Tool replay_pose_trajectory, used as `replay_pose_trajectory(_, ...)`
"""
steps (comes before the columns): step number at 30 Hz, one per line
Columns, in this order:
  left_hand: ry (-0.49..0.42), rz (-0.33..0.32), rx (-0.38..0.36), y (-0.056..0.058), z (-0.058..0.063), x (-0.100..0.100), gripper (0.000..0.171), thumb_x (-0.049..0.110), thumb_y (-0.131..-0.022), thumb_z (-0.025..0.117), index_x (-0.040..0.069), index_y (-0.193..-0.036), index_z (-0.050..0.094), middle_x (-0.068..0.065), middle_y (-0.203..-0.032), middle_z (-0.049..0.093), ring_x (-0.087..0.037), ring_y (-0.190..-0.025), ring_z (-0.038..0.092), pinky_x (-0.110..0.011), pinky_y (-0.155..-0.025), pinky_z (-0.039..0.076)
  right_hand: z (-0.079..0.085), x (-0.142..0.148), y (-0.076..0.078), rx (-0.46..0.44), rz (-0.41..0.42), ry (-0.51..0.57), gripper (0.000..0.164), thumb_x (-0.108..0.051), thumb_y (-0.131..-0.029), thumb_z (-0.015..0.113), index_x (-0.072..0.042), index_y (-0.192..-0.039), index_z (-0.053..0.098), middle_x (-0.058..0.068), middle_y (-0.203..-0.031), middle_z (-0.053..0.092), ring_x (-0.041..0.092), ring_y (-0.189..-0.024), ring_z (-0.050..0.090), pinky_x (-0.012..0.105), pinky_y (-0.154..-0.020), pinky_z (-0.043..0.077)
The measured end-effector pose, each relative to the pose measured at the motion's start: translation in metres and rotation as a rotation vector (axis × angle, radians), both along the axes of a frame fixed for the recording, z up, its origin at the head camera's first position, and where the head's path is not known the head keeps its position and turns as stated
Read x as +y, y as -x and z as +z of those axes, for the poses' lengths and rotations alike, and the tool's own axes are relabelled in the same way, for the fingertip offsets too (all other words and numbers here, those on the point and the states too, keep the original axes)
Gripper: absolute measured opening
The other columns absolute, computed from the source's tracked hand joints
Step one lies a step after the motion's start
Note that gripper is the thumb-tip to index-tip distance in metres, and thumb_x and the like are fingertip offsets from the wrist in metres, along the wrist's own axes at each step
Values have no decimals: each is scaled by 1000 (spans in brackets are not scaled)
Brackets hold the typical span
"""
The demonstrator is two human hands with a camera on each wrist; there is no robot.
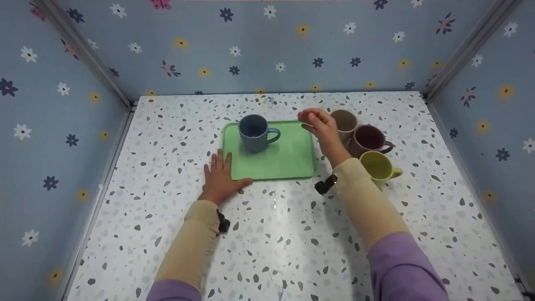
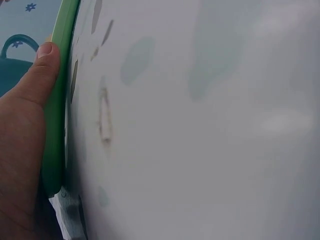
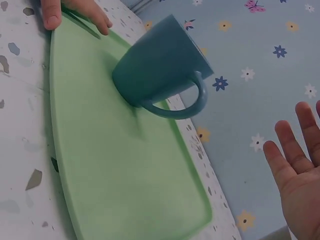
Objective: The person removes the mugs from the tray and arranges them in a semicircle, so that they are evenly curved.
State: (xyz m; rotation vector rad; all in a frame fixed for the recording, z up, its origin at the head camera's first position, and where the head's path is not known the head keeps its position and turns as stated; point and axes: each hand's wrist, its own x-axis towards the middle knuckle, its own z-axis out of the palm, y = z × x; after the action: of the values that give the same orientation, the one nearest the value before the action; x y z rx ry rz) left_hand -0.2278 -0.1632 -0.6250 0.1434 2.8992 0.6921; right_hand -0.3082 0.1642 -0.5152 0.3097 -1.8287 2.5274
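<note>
A blue mug [image 1: 254, 140] stands upright on the left part of a green tray [image 1: 288, 156], its handle toward the right. My left hand [image 1: 219, 175] rests at the tray's front left corner with fingers spread; in the left wrist view its thumb [image 2: 44, 65] lies along the tray's edge. Over the tray's back right corner, raised in the air, is my right hand [image 1: 322, 127], holding nothing. The right wrist view shows the fingers of this hand [image 3: 300, 170] loosely extended, apart from the blue mug [image 3: 157, 62].
Right of the tray a brown-grey mug [image 1: 343, 121], a maroon mug [image 1: 368, 138] and a yellow mug [image 1: 376, 167] stand close together, partly behind my right forearm. Flower-patterned walls [image 1: 250, 46] enclose the speckled table [image 1: 167, 138] at the back and sides.
</note>
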Motion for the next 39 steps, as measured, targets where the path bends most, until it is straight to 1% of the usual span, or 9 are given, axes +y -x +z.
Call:
replay_pose_trajectory(7,-5,-10,-12,-1,4,4,123,84,-79,56,12,-164,3,-14,-168,-17,-36,-153,-16,-61,-119,-11,-17,-24,6,-47,32,9,15,-9,-103,57,-7,-110,70,4,-112,72,21,-110,67,55,-108,43)
replay_pose_trajectory(11,-3,-5,-12,-2,5,5,122,84,-80,56,12,-164,4,-14,-168,-17,-35,-154,-15,-60,-120,-11,-28,-34,8,-63,25,-14,19,-11,-103,58,-2,-117,67,8,-116,70,25,-115,63,59,-112,38)
replay_pose_trajectory(14,-6,-2,-10,-3,4,3,123,83,-80,57,11,-164,4,-14,-168,-16,-36,-154,-14,-61,-120,-11,-37,-43,9,-88,18,-69,27,-13,-103,59,4,-124,63,12,-122,66,27,-119,60,59,-113,36)
replay_pose_trajectory(17,-9,-1,-8,-3,3,1,123,83,-80,57,10,-164,4,-15,-168,-16,-36,-154,-14,-61,-120,-10,-44,-53,10,-118,16,-157,37,-16,-104,59,5,-134,57,14,-131,63,25,-123,56,53,-112,39)
replay_pose_trajectory(21,-3,3,-10,-3,1,0,124,84,-79,57,12,-164,4,-14,-168,-16,-35,-154,-15,-60,-120,-10,-52,-64,9,-123,22,-280,46,-18,-105,58,4,-144,49,17,-143,56,24,-129,53,44,-107,44)
replay_pose_trajectory(24,-7,4,-10,-2,2,0,124,84,-79,57,12,-164,4,-13,-168,-16,-35,-154,-15,-60,-120,-11,-57,-70,8,-127,28,-341,47,-18,-105,56,1,-148,47,18,-147,52,24,-131,52,38,-102,46)
replay_pose_trajectory(29,-7,2,1,-3,5,1,123,83,-79,58,10,-164,5,-15,-168,-15,-37,-154,-12,-61,-120,-10,-63,-80,7,-169,18,-377,44,-18,-104,58,-4,-145,52,14,-141,57,19,-125,54,33,-96,48)
replay_pose_trajectory(34,-5,5,6,-4,6,1,122,83,-79,58,11,-164,6,-15,-169,-14,-37,-154,-12,-61,-120,-9,-65,-89,8,-168,-25,-392,37,-16,-104,58,-4,-139,57,14,-132,61,20,-115,57,40,-95,50)
replay_pose_trajectory(39,-4,11,5,-4,8,-1,122,84,-80,57,11,-164,6,-15,-169,-14,-37,-154,-12,-61,-120,-9,-64,-96,8,-170,-51,-393,33,-16,-105,57,-4,-135,60,13,-128,62,25,-113,58,46,-97,51)
